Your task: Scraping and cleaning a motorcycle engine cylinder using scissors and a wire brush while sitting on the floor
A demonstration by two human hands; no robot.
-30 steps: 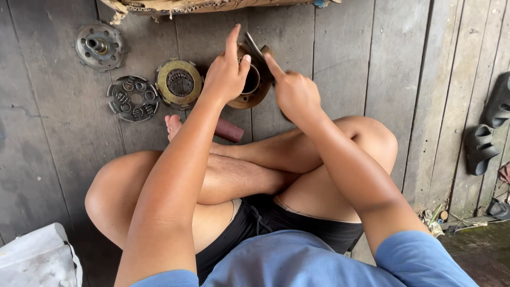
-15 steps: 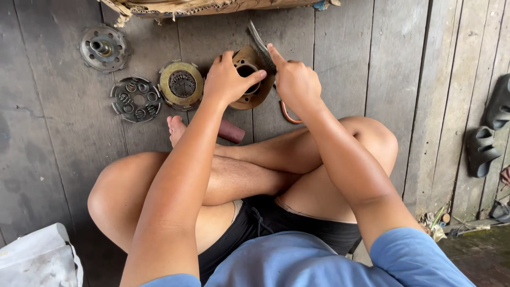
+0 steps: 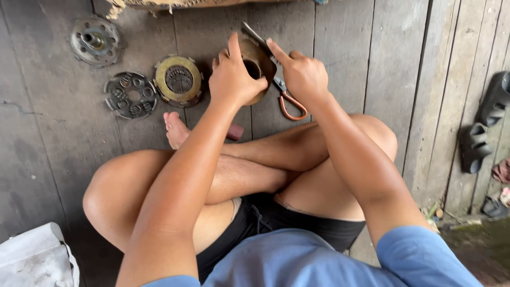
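Note:
I sit cross-legged on a grey plank floor. My left hand (image 3: 232,79) grips a round brown metal ring part (image 3: 261,62) and holds it tilted above the floor. My right hand (image 3: 302,77) holds pliers with orange handles (image 3: 288,102), forefinger stretched along them; the jaws reach over the ring's upper rim. The ring's lower half is hidden behind my left hand.
On the floor to the left lie a brass-coloured toothed disc (image 3: 178,81), a dark plate with several holes (image 3: 130,95) and a grey hub with a shaft (image 3: 95,40). Dark sandals (image 3: 486,125) sit at the right, a white bag (image 3: 34,260) at bottom left.
Both hands with the ring and pliers have shifted slightly; my left forefinger, raised a second ago, curled down and now points up again along the ring.

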